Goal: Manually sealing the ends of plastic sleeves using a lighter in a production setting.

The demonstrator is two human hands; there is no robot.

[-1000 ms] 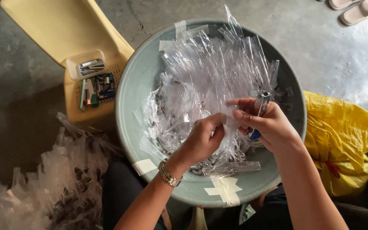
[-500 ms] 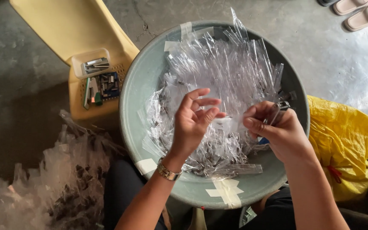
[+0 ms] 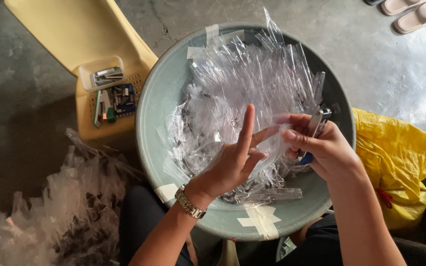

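We see a grey concrete floor (image 3: pixel 20 98) carrying everything here. On it stands a yellow plastic stool (image 3: pixel 89 34), just beside the big grey-green basin (image 3: pixel 149 123). A heap of clear plastic sleeves (image 3: pixel 50 207) lies on the floor at lower left, a yellow bag (image 3: pixel 400 157) sits at right, and a pair of pale slippers (image 3: pixel 410 10) rests at top right.

A grey, cracked concrete floor (image 3: pixel 20 88) lies dim at left and glares with light at upper right. A pale yellow plastic chair (image 3: pixel 80 34) stands on it, and pink slippers (image 3: pixel 410 10) lie well apart.
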